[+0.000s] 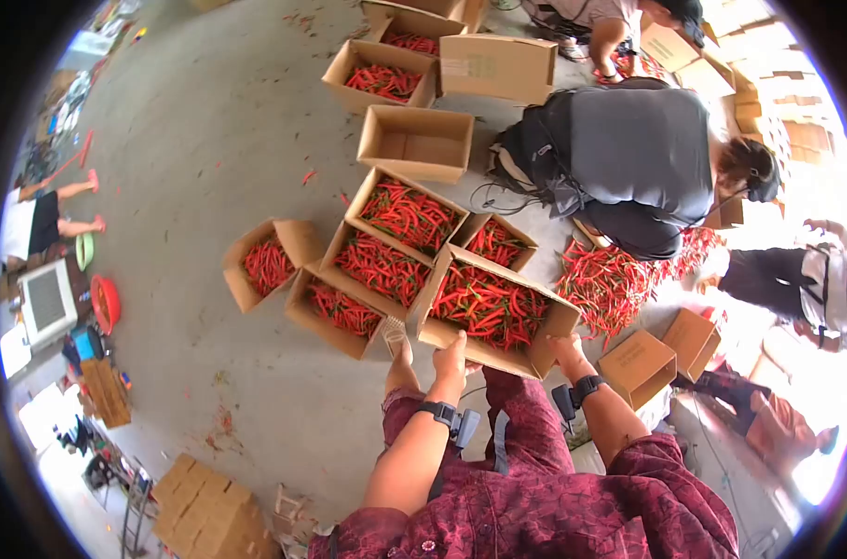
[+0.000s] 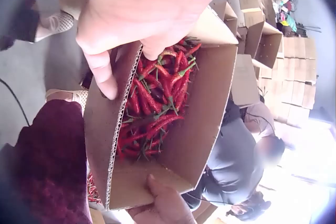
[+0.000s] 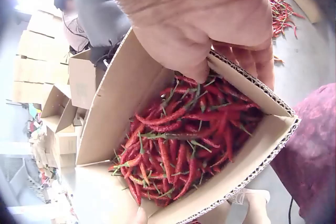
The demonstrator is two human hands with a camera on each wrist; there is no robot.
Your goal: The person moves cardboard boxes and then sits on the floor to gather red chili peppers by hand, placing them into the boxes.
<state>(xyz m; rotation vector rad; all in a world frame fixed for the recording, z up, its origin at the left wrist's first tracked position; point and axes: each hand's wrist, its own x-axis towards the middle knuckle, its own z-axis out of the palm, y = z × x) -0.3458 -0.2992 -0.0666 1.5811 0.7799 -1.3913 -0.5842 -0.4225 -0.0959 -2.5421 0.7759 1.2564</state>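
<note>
Both hands hold an open cardboard box (image 1: 491, 354) partly filled with red chili peppers (image 1: 489, 303), some with green stems. My left hand (image 1: 450, 361) grips the near wall toward its left end; in the left wrist view its thumb reaches inside and fingers lie outside the cut edge. At the right end, my right hand (image 1: 565, 352) grips the rim, its thumb over the peppers in the right wrist view. The box is in front of my legs, overlapping neighbouring filled boxes in the head view.
Pepper-filled boxes (image 1: 349, 244) cluster just beyond and left. An empty box (image 1: 414, 142) stands farther ahead. Loose peppers (image 1: 605, 289) lie heaped on the floor at right, beside a bent-over person (image 1: 638, 158). Two small boxes (image 1: 640, 368) sit near my right arm.
</note>
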